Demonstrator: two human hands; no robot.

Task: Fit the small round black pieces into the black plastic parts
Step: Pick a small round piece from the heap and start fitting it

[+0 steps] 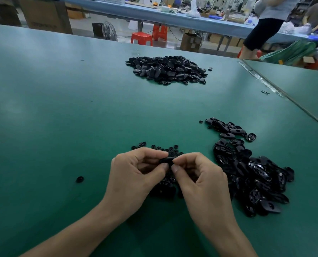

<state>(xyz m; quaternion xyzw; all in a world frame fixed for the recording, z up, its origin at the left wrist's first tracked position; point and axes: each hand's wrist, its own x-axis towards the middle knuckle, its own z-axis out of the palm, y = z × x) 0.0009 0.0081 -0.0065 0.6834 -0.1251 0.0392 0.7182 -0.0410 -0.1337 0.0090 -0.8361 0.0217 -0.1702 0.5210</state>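
Both hands meet over the green table (61,108), just above a scatter of small round black pieces (165,151). My left hand (136,175) pinches one black plastic part (166,160) between thumb and fingers. My right hand (201,177) pinches at that part's right end with thumb and forefinger; whether a round piece sits between them is hidden. A heap of black plastic parts (254,175) lies close on the right. A larger pile of black parts (167,70) sits farther back at the centre.
One stray round piece (79,179) lies left of my hands. A second green table (303,89) adjoins at the right along a taped seam. Beyond the far edge are red stools (141,38), cardboard boxes, a fan and a standing person (266,25).
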